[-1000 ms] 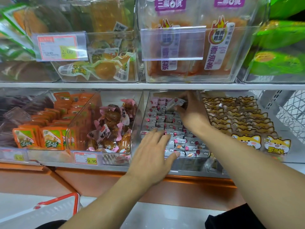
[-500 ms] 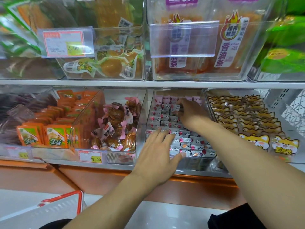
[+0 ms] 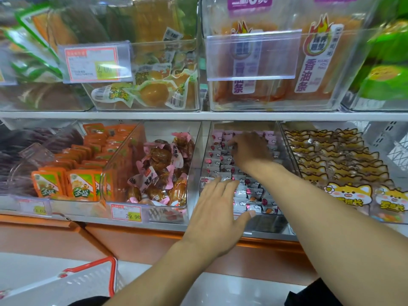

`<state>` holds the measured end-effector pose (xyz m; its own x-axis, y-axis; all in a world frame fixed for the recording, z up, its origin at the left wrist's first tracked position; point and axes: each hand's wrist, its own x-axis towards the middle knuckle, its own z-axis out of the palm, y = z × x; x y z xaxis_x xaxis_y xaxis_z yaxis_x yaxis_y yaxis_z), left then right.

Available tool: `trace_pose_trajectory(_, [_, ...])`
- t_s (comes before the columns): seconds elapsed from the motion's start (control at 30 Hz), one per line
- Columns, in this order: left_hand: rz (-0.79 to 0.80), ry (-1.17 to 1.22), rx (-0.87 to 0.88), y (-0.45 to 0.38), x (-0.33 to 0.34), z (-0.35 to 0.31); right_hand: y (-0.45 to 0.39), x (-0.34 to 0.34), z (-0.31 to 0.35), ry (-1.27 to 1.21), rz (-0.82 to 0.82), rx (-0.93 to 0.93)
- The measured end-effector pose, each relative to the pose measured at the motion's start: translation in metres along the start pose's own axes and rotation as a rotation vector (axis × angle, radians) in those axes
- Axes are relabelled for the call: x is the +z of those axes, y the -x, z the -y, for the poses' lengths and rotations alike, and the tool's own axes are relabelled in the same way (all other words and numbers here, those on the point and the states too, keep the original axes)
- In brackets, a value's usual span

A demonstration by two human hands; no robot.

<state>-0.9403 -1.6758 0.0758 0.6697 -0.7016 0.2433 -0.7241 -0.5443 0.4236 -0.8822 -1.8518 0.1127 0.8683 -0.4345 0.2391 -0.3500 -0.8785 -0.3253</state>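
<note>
A clear bin [image 3: 269,224] on the lower shelf holds rows of small white and pink wrapped packets [image 3: 254,195]. My left hand [image 3: 217,208] lies flat on the front rows, fingers straight and thumb spread over the bin's front rim. My right hand [image 3: 250,150] reaches deep into the same bin, its bent fingers down on the packets at the back. Those fingertips are blurred and partly hidden, so whether they pinch a packet does not show.
Neighbouring clear bins hold brown snacks in pink wrappers [image 3: 161,171], orange packets [image 3: 84,184] and cat-face packets [image 3: 344,168]. The upper shelf's edge [image 3: 198,115] runs just above my right hand. A white basket with a red rim [image 3: 88,281] stands at the lower left.
My right hand, which held a packet raised at the back of the bin, has come down onto the rows. My left hand stays flat on the front packets.
</note>
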Motion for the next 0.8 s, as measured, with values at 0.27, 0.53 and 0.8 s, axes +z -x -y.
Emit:
trace_pose_trajectory(0.27, [0.010, 0.018, 0.008, -0.001, -0.004, -0.001, -0.006, 0.016, 0.005, -0.072, 0.044, 0.019])
trace_pose_trajectory(0.53, [-0.019, 0.090, 0.006, 0.001, -0.010, -0.003, -0.008, -0.013, 0.009, -0.499, -0.306, 0.092])
trace_pose_trajectory(0.8, [-0.317, 0.713, -0.300, -0.001, -0.032, -0.012, 0.021, -0.037, -0.008, -0.979, -0.360, 0.272])
